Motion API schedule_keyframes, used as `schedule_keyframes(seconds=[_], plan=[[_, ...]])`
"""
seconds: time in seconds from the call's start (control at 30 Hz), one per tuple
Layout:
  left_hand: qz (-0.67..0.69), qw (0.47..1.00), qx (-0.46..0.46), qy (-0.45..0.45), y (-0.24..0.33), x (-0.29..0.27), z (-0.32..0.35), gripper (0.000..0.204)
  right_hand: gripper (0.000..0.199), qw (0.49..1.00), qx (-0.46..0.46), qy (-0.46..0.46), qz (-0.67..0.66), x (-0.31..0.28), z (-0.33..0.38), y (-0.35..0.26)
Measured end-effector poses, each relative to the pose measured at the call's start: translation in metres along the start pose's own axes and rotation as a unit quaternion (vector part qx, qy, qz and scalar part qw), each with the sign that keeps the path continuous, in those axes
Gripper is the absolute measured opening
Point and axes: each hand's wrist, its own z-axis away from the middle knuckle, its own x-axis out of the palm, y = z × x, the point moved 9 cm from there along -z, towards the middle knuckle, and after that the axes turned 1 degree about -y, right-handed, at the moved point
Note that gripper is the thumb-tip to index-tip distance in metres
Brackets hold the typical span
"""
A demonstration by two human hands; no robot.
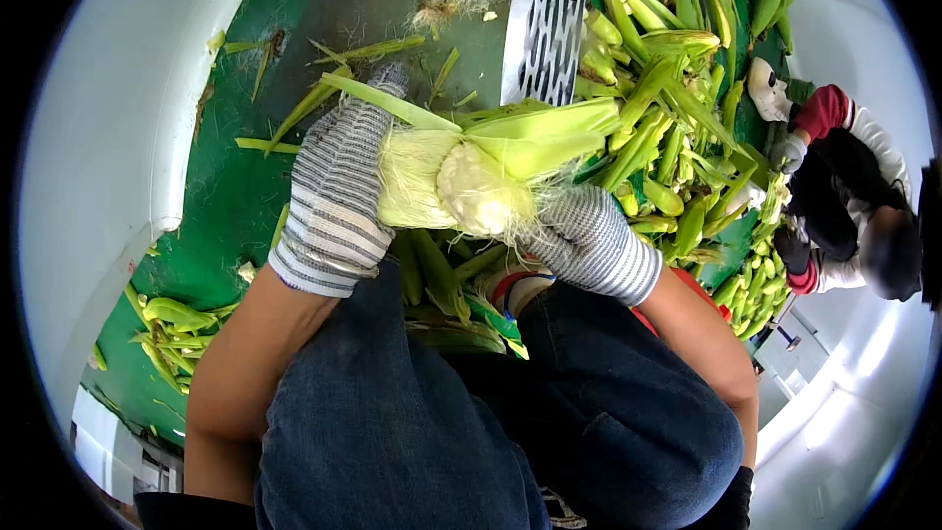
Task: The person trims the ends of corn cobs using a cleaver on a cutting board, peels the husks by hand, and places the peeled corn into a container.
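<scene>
An ear of corn (pixel 471 172) lies crosswise between my two hands, above my knees. Its pale kernels show at the middle, and green husk leaves are peeled back toward the right. My left hand (pixel 339 191), in a grey striped knit glove, grips the pale husk end on the left. My right hand (pixel 579 231), in the same kind of glove, holds the ear from below at the right, with silk threads hanging over its fingers.
A cleaver blade (pixel 543 42) with dark slots lies on the green floor (pixel 235 186) beyond the corn. A heap of unhusked corn ears (pixel 677 69) fills the right side. Stripped husks (pixel 172 329) lie at lower left. Another person (pixel 844 196) crouches at far right.
</scene>
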Motion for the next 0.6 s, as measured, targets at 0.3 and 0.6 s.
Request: schedule_keyframes(seconds=[0.3,0.6], plan=[[-0.259,0.964,0.065,-0.013,0.020,0.021,-0.011,0.036,0.060,0.950,0.096,0.121,0.272,-0.081,-0.022,-0.083],[-0.279,0.945,0.166,0.050,0.045,0.017,0.001,0.030,0.010,0.986,0.031,0.030,0.162,-0.046,-0.040,-0.057]])
